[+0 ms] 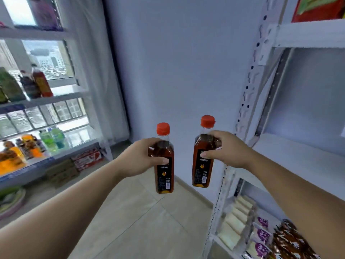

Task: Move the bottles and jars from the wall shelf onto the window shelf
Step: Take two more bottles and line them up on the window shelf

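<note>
A: Near field first. Logged the left hand (141,157) wrapped round the shoulder of the left bottle (165,176): thumb laid across the front above the label, fingers curled behind.
B: Confirmed. Logged the right hand (227,148) likewise closed round the shoulder of the right bottle (202,171), thumb pressed on the front, fingers curled over the far side.
A: Contents and closures?
B: Noted dark reddish-brown liquid and a black label on both. Noted the left cap (163,128) and the right cap (207,121), both red, both in place. Label print too small to read.
A: Attitude?
B: Recorded upright for the left bottle; leaning slightly, cap toward the right, for the right bottle.
A: Position?
B: Held in the air side by side, apart from each other, above the tiled floor (140,212), between the two shelves and touching neither. Placed the right bottle just beside the post (250,86) of the wall shelf (308,32).
A: Further out on the right?
B: Found snack packets (261,236) on the low board of the wall shelf and a red bag (317,8) on its top board.
A: Further out on the left?
B: Found the window shelf (61,97) against the glass, with orange bottles (11,156) and green bottles (53,137) on the lower board, two dark bottles (30,86) on the board above. Cartons (87,158) on the floor beneath.
A: Farthest?
B: White wall (177,71), curtain (89,71) beside the window.
</note>
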The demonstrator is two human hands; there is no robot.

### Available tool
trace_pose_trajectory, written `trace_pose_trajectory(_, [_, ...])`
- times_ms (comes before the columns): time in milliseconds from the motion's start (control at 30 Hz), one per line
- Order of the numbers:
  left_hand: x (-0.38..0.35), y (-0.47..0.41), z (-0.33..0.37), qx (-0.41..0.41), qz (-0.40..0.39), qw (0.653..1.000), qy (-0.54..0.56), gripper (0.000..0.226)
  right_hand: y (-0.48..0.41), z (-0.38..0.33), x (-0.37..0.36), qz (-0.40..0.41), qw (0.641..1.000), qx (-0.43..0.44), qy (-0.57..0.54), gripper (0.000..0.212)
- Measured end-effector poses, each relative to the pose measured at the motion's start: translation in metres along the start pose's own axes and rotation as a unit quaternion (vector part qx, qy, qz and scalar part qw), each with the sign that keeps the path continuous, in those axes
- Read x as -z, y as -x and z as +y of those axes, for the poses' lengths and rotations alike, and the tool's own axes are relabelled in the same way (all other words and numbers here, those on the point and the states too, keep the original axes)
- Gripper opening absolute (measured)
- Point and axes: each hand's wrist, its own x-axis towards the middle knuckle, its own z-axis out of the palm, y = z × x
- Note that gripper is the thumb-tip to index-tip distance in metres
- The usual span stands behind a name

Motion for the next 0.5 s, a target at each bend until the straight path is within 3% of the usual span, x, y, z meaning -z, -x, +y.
trace_pose_trajectory(500, [0.12, 0.045, -0.129, 0.119, 0.151, 0.981, 0.011, 0.036, -0.166, -0.107, -0.139, -0.098, 0.987, 0.126, -0.027, 0.05])
